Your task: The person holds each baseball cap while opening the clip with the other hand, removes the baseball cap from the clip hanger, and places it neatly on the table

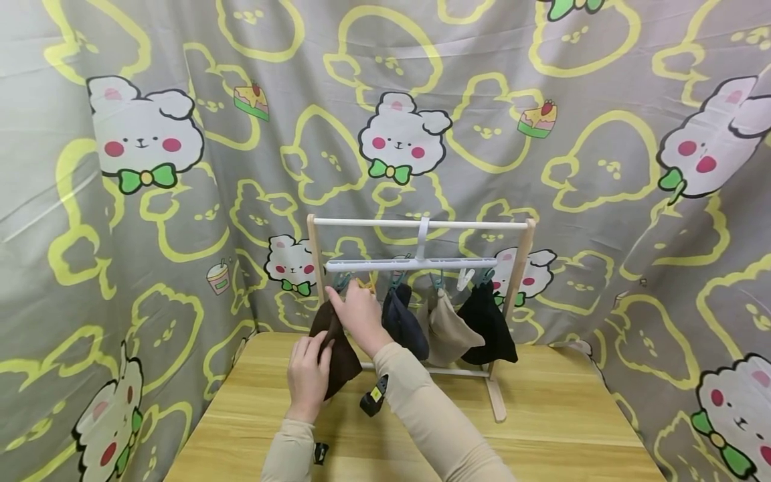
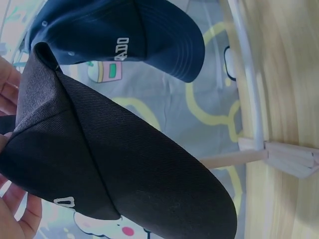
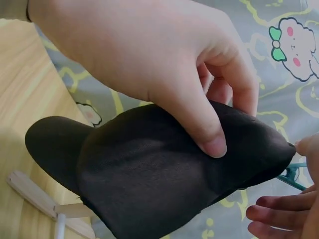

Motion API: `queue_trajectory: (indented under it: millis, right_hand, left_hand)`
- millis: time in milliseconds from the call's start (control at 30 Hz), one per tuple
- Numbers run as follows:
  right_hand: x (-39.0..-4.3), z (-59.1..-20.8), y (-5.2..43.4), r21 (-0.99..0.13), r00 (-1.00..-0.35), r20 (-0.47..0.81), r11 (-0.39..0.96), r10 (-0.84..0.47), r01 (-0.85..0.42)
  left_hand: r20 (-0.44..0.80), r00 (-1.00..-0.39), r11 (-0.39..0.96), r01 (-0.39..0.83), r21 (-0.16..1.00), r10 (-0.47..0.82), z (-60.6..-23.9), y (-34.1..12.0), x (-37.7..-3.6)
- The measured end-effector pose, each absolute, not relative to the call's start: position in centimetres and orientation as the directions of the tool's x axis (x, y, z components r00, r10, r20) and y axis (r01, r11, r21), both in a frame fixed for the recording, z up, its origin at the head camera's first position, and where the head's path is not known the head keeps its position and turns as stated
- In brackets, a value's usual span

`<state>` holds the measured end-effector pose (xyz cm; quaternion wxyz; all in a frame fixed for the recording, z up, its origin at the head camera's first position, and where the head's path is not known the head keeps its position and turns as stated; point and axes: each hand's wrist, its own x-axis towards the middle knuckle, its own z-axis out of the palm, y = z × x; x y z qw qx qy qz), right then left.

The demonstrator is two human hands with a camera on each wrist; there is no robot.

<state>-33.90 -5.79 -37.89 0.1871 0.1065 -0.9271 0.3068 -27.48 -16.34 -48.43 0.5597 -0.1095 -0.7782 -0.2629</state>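
A dark brown cap (image 1: pixel 345 348) hangs at the left end of the rack, brim down. My left hand (image 1: pixel 308 375) grips its side, the thumb (image 3: pixel 215 144) pressing on the fabric in the right wrist view. Higher up, my right hand (image 1: pixel 361 318) pinches the cap's upper edge, close by a teal clip (image 3: pixel 294 177). A yellow clip (image 1: pixel 369 288) partly shows behind the right hand. To the right hangs a navy cap (image 1: pixel 406 328), white lettering on its front in the left wrist view. A beige cap (image 1: pixel 448 331) and a black cap (image 1: pixel 490 328) follow.
A wooden rack (image 1: pixel 519 271) stands on the table (image 1: pixel 560 415). From its white top rod hangs a pale clip hanger (image 1: pixel 385 265), with a white clip (image 1: pixel 465 278) between the beige and black caps. A patterned curtain (image 1: pixel 512 40) surrounds the table.
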Motion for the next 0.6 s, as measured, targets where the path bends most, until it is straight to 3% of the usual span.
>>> queue_trajectory:
  millis: [267,600]
  right_hand:
    - [-34.01,-37.28,-5.60,-0.564,-0.889,0.455,0.754,-0.055,-0.335]
    - [-33.51,-37.74,-6.39,-0.685,-0.929,0.366,0.658,-0.059,-0.312]
  left_hand:
    - [0.935,-0.336,0.841,0.470,0.269,-0.111,-48.50,-16.54,-27.37]
    - [0.936,-0.333,0.844,0.466,0.267,-0.112,-48.55,-16.80,-27.41]
